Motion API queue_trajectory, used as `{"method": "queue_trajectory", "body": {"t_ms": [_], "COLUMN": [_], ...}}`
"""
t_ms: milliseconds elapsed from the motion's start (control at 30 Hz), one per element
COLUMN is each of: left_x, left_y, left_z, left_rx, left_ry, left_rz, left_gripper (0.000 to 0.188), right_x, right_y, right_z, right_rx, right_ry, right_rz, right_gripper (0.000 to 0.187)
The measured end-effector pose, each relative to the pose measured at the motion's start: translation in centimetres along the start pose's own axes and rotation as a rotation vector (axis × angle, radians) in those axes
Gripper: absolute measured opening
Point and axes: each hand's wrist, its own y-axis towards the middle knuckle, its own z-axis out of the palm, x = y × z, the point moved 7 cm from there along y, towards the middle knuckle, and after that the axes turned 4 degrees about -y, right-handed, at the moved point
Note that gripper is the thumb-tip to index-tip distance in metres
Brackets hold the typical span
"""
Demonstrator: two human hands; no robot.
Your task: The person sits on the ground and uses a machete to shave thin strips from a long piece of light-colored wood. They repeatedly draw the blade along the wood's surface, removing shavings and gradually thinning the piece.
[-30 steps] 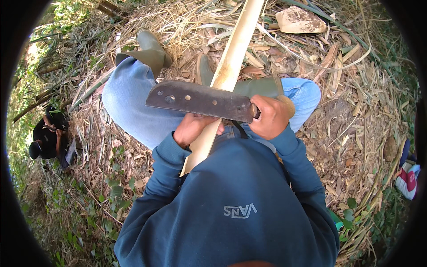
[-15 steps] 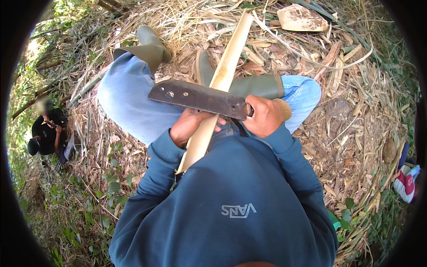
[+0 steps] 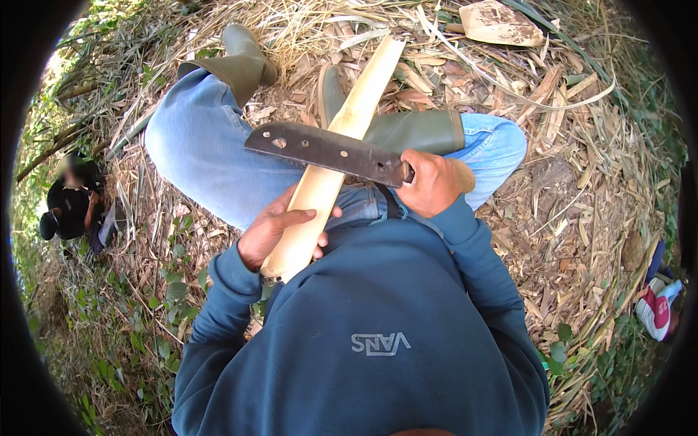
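Note:
I sit on the ground with a long pale peeled stalk (image 3: 342,138) lying over my lap, its far end pointing up toward my green rubber boots (image 3: 243,62). My left hand (image 3: 280,229) grips the stalk near its lower end. My right hand (image 3: 432,182) is closed on the handle of a broad dark machete (image 3: 323,151), whose blade lies across the stalk, pointing left. I wear blue jeans and a dark teal sweatshirt.
Dry husks, leaves and straw (image 3: 582,145) cover the ground. A cut pale piece (image 3: 502,22) lies at the top right. A person in dark clothes (image 3: 73,203) crouches at the left among green plants. A red and white shoe (image 3: 658,309) shows at the right edge.
The stalk's far end has swung right, and the blade has slid up it away from my body. My left hand has shifted lower on the stalk.

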Motion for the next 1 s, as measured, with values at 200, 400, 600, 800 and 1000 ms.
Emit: {"method": "queue_trajectory", "body": {"t_ms": [200,400,600,800,1000], "left_x": [-1.5,-2.4,-5.8,-7.6,-8.0], "left_y": [-3.1,-8.0,-11.8,-10.7,-10.2], "left_z": [-0.2,-1.4,0.0,1.4,3.2], "left_rx": [-0.008,-0.073,-0.261,-0.301,-0.319], "left_ry": [0.003,0.011,0.027,0.172,0.227], "left_rz": [0.079,0.224,0.632,0.802,0.940], "left_gripper": [0.079,0.080,0.079,0.074,0.085], "right_x": [-0.7,-2.8,-5.1,-5.0,7.8], "right_y": [0.3,0.4,0.4,1.4,4.8], "right_z": [-1.2,-2.7,-2.8,-1.2,-1.9], "right_rx": [-0.024,-0.034,-0.127,-0.068,0.011], "right_ry": [0.011,0.017,0.042,0.514,0.719], "right_rz": [0.022,0.163,0.202,0.368,-0.046], "right_gripper": [0.022,0.023,0.024,0.031,0.027]}}
